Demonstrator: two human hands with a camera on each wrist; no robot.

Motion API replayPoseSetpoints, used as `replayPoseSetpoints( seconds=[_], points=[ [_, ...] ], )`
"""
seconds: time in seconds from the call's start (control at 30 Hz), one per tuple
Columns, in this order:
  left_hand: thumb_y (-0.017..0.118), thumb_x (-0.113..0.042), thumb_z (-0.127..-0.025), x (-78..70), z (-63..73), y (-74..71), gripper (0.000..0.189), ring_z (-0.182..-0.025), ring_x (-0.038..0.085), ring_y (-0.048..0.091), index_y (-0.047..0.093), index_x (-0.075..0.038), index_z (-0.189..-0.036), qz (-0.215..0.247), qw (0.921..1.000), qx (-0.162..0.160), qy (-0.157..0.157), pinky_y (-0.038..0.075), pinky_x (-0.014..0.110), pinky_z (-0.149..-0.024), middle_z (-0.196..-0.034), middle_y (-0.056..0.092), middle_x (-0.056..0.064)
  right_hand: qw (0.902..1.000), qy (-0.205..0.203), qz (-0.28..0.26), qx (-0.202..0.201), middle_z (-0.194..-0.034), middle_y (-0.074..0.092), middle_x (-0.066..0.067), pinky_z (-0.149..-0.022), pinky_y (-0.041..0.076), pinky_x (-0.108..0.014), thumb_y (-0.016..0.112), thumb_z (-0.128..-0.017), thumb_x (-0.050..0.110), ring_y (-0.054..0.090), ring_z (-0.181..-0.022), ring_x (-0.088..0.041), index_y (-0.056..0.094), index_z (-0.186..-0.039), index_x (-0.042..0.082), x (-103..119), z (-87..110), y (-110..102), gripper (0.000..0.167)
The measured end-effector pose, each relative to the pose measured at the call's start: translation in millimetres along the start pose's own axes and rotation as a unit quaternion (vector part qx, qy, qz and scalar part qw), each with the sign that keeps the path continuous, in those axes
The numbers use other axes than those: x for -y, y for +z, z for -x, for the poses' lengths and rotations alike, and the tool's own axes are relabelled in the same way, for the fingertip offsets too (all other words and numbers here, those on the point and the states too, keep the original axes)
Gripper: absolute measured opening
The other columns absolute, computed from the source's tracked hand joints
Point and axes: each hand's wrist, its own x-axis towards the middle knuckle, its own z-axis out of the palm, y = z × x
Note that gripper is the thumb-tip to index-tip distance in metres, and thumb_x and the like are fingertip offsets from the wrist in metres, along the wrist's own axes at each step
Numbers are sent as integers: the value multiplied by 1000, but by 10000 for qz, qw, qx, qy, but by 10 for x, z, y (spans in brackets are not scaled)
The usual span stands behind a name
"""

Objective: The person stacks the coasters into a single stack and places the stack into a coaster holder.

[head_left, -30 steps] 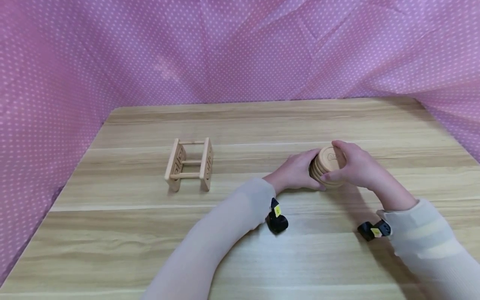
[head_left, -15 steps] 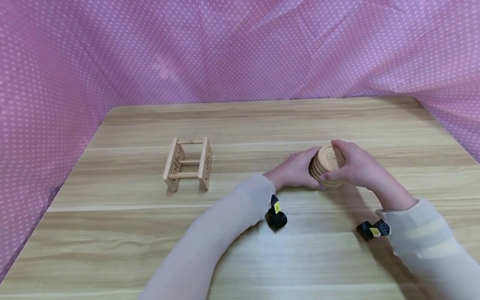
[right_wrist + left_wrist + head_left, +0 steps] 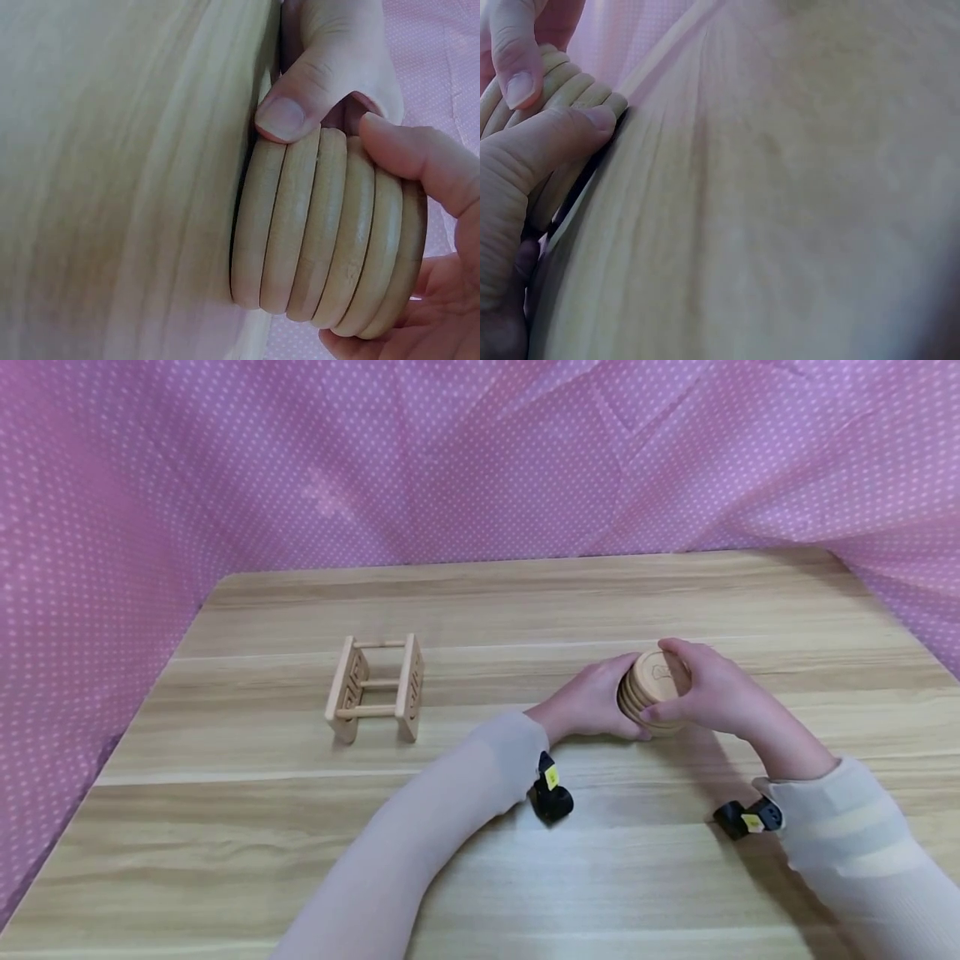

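Observation:
Several round wooden coasters form a stack on the right half of the table, the top one bearing an engraved figure. In the right wrist view the coasters lie face to face, slightly staggered. My left hand grips the lower part of the stack from the left, its thumb on the bottom coasters. My right hand holds the upper coasters from the right, thumb in front and fingers behind. A dark gap shows under the bottom coaster in the left wrist view.
A small wooden rack with two carved side panels and crossbars stands on the left of the wooden table. Pink polka-dot cloth hangs behind and along the sides. Black wrist cameras hang below both sleeves.
Both hands keep their hold on the stack of coasters and stay nearly in place. The whole view has shifted very slightly.

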Motion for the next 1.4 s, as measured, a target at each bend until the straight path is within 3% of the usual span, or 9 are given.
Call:
replayPoseSetpoints(
  seconds=[0.33,0.5,0.8,1.0,1.17,1.4],
  points=[
    [85,-29,-58,-42,90,-34,96,-108,7,47,35,-10,-138,40,9999,-148,-36,37,16,-95,-124,50,-3,9987,-158,-477,90,-142,29,-31,-101,26,-61,81,-67,36,33,-125,-43,19,-144,-3,-13,37,3,106],
    [85,-27,-58,-39,155,-79,94,-106,6,48,36,-10,-137,38,9998,-161,-75,38,15,-93,-123,50,-3,9960,-369,-804,87,-138,35,-28,-99,31,-55,81,-67,35,39,-119,-37,20,-144,-2,-13,37,27,105],
    [85,-26,-57,-9,257,-246,91,-105,9,47,40,-8,-134,-223,9997,-135,12,39,17,-93,-121,50,1,9911,-385,-1271,55,-126,46,-22,-92,38,-42,81,-70,26,46,-109,-31,24,-142,3,60,6,104,95],
    [85,-26,-56,-24,309,-363,90,-106,10,46,41,-9,-134,-472,9989,63,36,40,20,-94,-122,49,3,9852,-361,-1674,119,-131,42,-20,-96,35,-46,81,-69,25,41,-116,-32,23,-142,6,71,-6,158,95],
    [84,-26,-56,-40,340,-439,88,-103,10,46,43,-10,-132,-653,9976,193,142,41,19,-91,-119,50,3,9821,-405,-1833,157,-130,42,-23,-88,42,-38,81,-69,23,45,-113,-33,19,-145,8,77,-3,209,99],
    [85,-27,-59,20,399,-461,93,-111,11,46,39,-9,-138,-367,9992,31,167,37,21,-99,-128,47,4,9764,-482,-2102,120,-131,40,-24,-84,45,-33,80,-70,18,46,-112,-35,18,-146,11,82,-7,256,98]
  ],
)
